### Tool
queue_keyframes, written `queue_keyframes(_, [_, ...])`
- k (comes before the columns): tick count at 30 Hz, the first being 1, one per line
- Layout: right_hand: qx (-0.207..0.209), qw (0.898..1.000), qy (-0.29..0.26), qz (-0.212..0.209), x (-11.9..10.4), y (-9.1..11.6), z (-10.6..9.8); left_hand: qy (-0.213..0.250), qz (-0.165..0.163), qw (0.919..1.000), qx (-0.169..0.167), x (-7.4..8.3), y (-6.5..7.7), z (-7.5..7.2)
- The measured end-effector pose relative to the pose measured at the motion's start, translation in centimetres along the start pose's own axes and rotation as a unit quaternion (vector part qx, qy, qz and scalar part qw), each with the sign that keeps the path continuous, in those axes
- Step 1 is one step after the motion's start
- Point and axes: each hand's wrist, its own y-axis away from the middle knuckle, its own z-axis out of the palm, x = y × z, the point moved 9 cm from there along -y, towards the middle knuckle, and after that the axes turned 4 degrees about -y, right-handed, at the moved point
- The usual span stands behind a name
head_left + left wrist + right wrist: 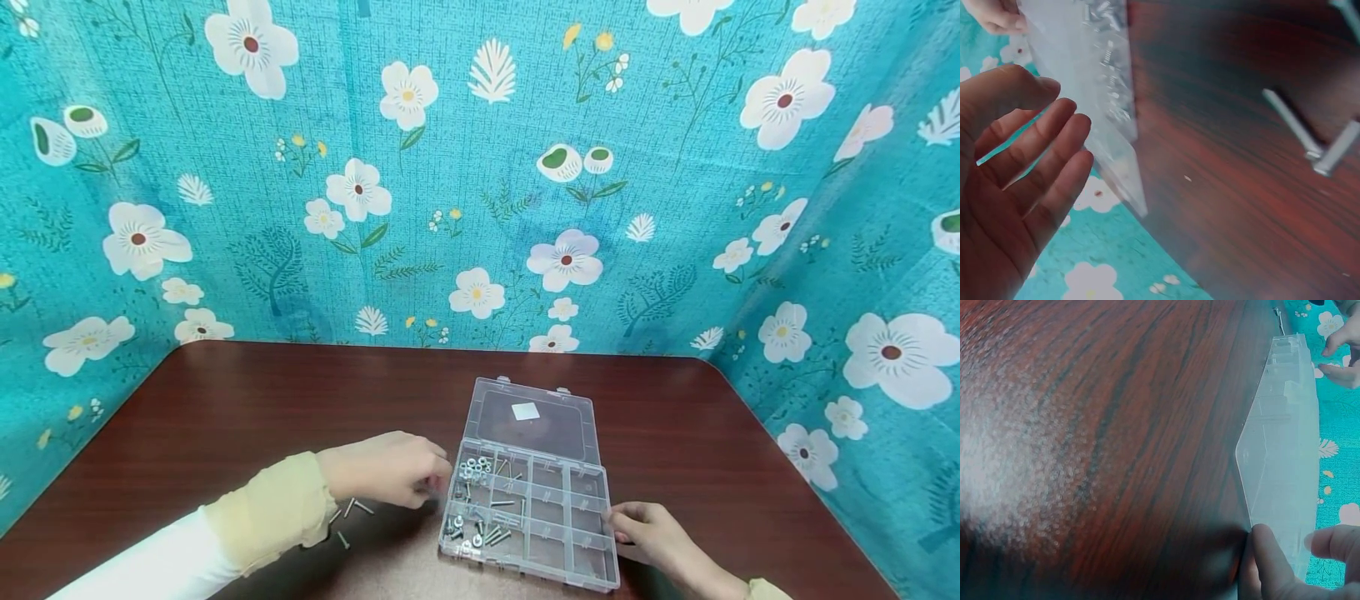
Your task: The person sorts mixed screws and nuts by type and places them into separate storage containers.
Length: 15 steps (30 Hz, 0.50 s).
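Note:
A clear plastic compartment box [547,533] lies on the table with its lid [546,417] laid back away from me. Its left compartments hold nuts [475,468], bolts [498,535] and other small metal parts; the right ones look bare. My left hand [393,469] hovers just left of the box. In the left wrist view its fingers [1054,156] are loosely bent, with nothing between them and the thumb. My right hand [652,533] grips the box's right side wall, thumb and fingers on either side of the edge in the right wrist view.
Several loose bolts [343,539] lie on the dark wooden table [337,392], beside and partly behind my left forearm. Two of them [1294,125] show large in the left wrist view. A teal flowered cloth [450,167] hangs around the table's back and sides.

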Motion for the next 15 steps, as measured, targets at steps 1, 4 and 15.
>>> queue_keyframes(1, [0.001,1.0,0.0,0.001,0.0,0.0,0.0,0.004,-0.009,1.0,-0.002,-0.4,0.3,0.1])
queue_keyframes(4, [0.005,1.0,0.0,0.003,0.0,0.0,0.0,0.016,-0.033,0.9992,-0.012,-1.4,1.4,0.5])
queue_keyframes(15, [-0.002,1.0,0.002,-0.002,-0.1,0.1,0.0,0.083,-0.082,0.9923,-0.042,-3.5,4.5,2.2])
